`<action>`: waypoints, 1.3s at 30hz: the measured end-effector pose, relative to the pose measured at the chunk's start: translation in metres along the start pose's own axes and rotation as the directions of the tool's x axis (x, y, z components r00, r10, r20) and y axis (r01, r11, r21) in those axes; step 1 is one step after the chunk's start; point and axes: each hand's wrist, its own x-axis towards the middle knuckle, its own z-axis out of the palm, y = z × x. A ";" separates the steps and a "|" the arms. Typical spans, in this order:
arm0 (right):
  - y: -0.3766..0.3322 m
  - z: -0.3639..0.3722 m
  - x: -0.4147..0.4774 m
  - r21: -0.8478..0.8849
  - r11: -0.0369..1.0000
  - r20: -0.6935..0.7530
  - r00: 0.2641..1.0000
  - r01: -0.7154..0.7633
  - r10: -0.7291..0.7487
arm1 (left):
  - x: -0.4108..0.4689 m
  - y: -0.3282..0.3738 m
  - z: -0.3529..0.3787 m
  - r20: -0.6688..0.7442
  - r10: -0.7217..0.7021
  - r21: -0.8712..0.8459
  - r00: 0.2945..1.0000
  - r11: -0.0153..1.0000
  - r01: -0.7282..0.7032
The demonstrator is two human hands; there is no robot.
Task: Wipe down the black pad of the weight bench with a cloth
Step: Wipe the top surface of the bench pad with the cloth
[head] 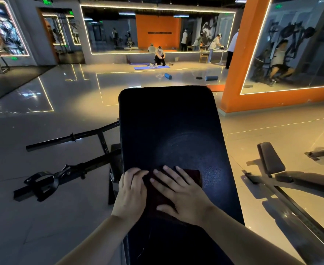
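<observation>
Right hand (182,192) presses flat, fingers spread, on the maroon cloth (193,175) at 6 o'clock on the black bench pad (167,121). Left hand (132,190) curls onto the cloth's 9 o'clock edge. The pad's length runs toward 12 o'clock.

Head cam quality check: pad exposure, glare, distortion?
Head view: the black pad is underexposed and near-featureless except for a faint sheen patch just beyond the cloth, which barely separates from it. Head view: the light strips glare off the glossy floor. Head view: wide-angle bowing at the edges makes the orange pillar lean.
</observation>
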 end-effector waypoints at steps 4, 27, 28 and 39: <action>0.005 0.008 -0.017 0.139 0.864 -0.123 0.857 -0.484 0.500 | -0.004 -0.006 0.008 -0.060 0.076 0.023 0.995 0.997 -0.075; 0.011 -0.007 0.052 0.161 0.891 -0.087 0.893 -0.424 0.441 | -0.003 -0.008 0.012 -0.138 0.158 0.090 0.978 0.985 -0.147; 0.021 -0.008 0.048 0.190 0.844 -0.089 0.847 -0.502 0.524 | -0.002 -0.006 0.012 -0.137 0.162 0.092 0.977 0.984 -0.150; 0.020 -0.015 0.082 0.214 0.912 -0.118 0.918 -0.349 0.379 | -0.006 -0.010 0.013 -0.110 0.226 0.186 0.968 0.961 -0.203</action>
